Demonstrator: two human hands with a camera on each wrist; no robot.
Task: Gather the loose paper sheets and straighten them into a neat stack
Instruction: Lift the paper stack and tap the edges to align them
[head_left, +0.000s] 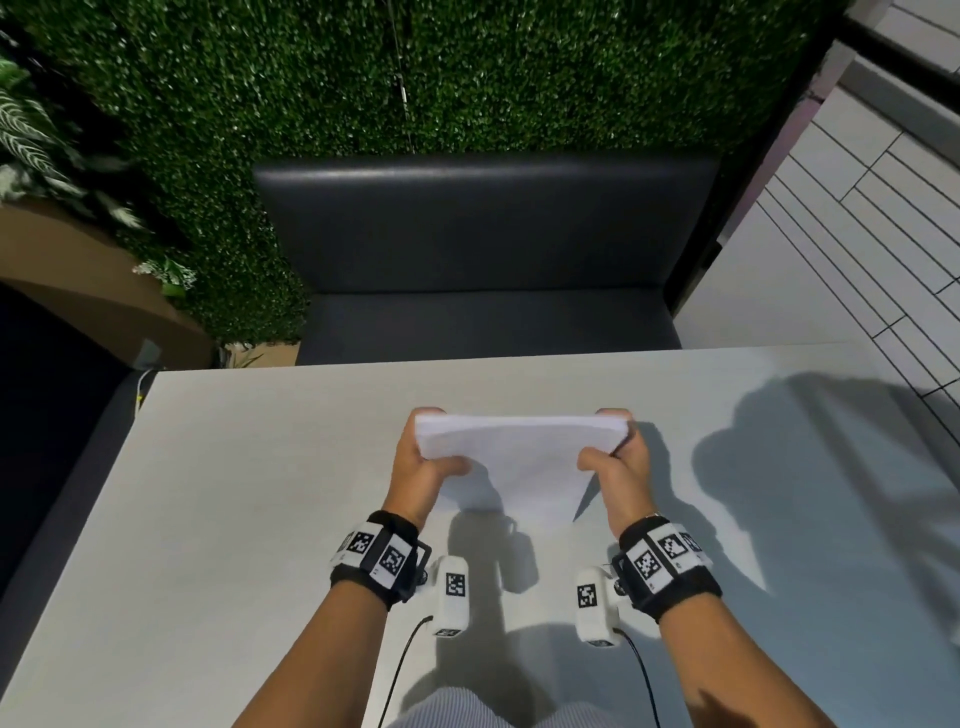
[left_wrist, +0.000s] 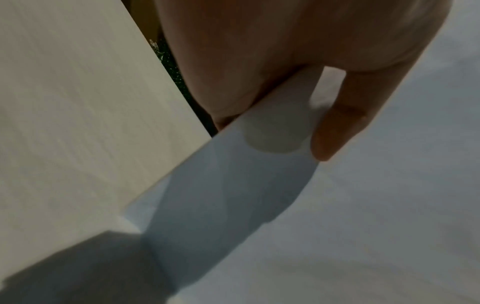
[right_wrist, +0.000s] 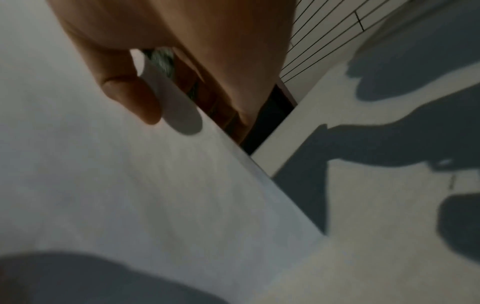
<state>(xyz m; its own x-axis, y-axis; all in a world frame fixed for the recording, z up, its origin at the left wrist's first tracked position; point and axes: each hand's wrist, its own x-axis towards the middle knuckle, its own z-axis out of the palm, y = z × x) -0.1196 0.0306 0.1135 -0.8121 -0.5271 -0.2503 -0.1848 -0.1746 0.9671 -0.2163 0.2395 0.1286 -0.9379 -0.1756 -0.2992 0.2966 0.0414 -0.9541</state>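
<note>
A stack of white paper sheets (head_left: 519, 457) is held above the pale table (head_left: 234, 493), near its middle, tilted with the far edge up. My left hand (head_left: 423, 462) grips the stack's left side, thumb on top and fingers behind the far corner. My right hand (head_left: 618, 462) grips the right side the same way. In the left wrist view my thumb presses on the paper sheets (left_wrist: 337, 205). In the right wrist view my thumb lies on the paper sheets (right_wrist: 130, 185). The sheets' far edges look roughly even.
A dark bench seat (head_left: 488, 280) stands beyond the table's far edge, with a green hedge wall (head_left: 415, 78) behind it. White tiled floor (head_left: 857, 234) lies to the right. Hard shadows fall on the table's right part (head_left: 831, 467).
</note>
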